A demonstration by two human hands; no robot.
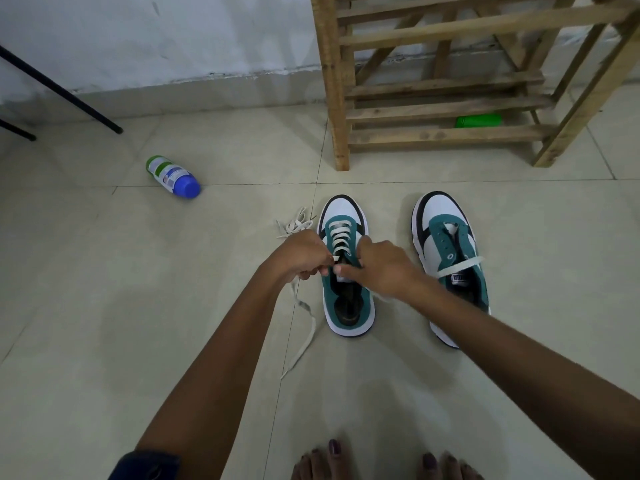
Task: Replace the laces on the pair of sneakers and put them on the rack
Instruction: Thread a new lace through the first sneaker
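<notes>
Head view: sneakers (348, 265) toes toward rack (446, 84).

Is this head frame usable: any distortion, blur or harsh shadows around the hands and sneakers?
Head view: wide-angle bending shows in the rack posts, which lean. Light is soft and even, with only faint shadows on the floor. The hands and both sneakers are fairly sharp; the laces read clearly.
</notes>
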